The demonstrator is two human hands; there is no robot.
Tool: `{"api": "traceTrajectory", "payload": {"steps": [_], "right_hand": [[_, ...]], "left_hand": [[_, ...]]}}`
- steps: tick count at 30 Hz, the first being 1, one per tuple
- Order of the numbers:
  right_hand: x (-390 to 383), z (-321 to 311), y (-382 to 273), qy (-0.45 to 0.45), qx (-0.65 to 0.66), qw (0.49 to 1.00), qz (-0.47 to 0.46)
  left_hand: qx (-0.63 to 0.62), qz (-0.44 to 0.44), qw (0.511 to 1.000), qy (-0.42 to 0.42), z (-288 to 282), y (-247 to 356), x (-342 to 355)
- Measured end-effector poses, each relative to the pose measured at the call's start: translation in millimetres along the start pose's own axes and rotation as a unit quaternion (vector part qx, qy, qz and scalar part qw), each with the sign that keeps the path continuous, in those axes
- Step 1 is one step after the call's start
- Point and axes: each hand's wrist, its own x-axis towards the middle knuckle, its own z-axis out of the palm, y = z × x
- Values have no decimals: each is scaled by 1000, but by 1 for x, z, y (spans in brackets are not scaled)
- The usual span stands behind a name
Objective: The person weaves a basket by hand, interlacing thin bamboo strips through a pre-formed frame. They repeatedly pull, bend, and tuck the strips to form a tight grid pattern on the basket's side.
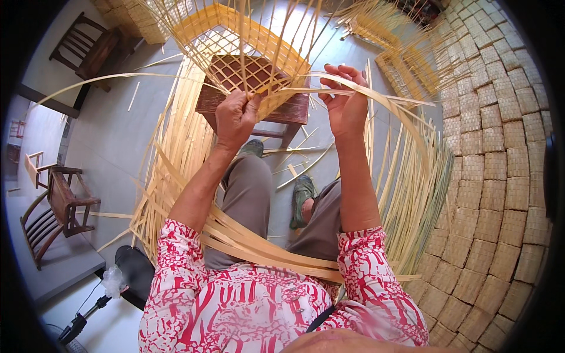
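A partly woven bamboo basket [273, 40] with an open lattice base and long upright strips rests tilted on a dark red wooden stool [253, 115]. My left hand [236, 115] is closed on its near corner, thumb and fingers pinching the weave. To the right of that corner, my right hand [347, 103] has its fingers loosely curled around a pale bamboo strip [294, 90] that runs from the basket. A wider bamboo strip [382, 98] arches past the right fingers and bends down to the right. Which fingers press on the strips is partly hidden.
Long loose bamboo strips [176, 141] lie left of the stool, more strips [421, 194] to the right, and several across my lap [271, 250]. Stacked woven pieces [482, 159] line the right side. Other unfinished baskets [406, 67] stand behind; wooden chairs [67, 194] are at left.
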Motion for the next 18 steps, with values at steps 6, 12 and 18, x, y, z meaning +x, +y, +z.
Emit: {"api": "traceTrajectory", "payload": {"steps": [6,12,18], "right_hand": [[9,-5,-10,10,88,995,54],[9,-1,-6,-26,124,989,70],[9,-8,-6,-170,-9,985,22]], "left_hand": [[14,9,1000,-6,1,7,4],[43,-12,999,13,1,7,7],[36,-45,997,-44,-7,7,7]]}}
